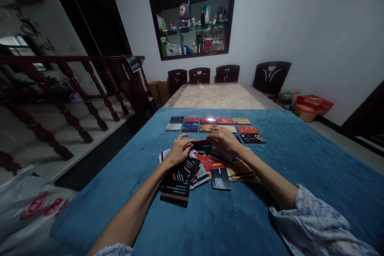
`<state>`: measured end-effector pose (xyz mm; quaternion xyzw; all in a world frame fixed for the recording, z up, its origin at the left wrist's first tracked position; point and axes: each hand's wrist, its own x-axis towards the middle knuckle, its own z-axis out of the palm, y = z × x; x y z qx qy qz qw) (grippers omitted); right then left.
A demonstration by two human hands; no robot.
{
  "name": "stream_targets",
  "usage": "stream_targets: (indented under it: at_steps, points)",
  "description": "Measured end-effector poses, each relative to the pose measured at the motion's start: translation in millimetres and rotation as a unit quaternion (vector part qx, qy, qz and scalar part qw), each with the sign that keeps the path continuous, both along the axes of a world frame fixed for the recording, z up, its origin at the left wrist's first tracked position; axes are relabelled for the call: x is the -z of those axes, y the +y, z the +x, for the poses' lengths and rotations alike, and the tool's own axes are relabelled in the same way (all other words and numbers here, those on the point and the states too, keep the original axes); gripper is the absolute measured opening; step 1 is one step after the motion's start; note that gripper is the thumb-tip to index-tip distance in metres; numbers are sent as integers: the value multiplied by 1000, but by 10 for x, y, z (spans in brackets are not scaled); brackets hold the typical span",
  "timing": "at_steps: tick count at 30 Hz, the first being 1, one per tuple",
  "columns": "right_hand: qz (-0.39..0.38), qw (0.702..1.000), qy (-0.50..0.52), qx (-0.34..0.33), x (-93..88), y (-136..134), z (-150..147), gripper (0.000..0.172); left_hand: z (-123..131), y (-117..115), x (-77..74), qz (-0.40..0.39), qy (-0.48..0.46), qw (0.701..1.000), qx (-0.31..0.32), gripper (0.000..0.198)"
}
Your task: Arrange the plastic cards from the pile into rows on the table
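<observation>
Between my hands is a dark red card (201, 143), seen nearly edge-on; whether it is one card or a small stack I cannot tell. The fingers of my left hand (179, 151) close on its left end, while my right hand (224, 140) pinches the right end. Below them lies a loose, overlapping pile of cards: black cards (177, 186) with white print on the left, red cards (207, 162) in the middle, a dark grey card (221, 179) in front and gold cards (244, 171) on the right. Both forearms partly cover the pile.
Beyond my hands, cards lie in rows, including a blue card (190, 127), a red card (248, 129) and a black card (253, 139). A blue cloth (120, 192) covers the near table. Chairs (228, 73) stand around the far end; plastic bags (33, 208) are at lower left.
</observation>
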<state>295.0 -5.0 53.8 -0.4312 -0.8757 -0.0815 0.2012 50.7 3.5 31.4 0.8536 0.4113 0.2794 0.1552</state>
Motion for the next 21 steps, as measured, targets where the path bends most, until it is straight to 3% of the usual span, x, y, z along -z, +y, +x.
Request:
stream_targets:
  at_steps: [12, 21]
  points:
    - [-44, 999, 13, 12, -28, -10, 22, 28, 41, -55, -2, -7, -18, 1000, -20, 32]
    - [-92, 994, 0, 59, -48, -21, 25, 34, 28, -38, 8, 1, -21, 1000, -6, 32]
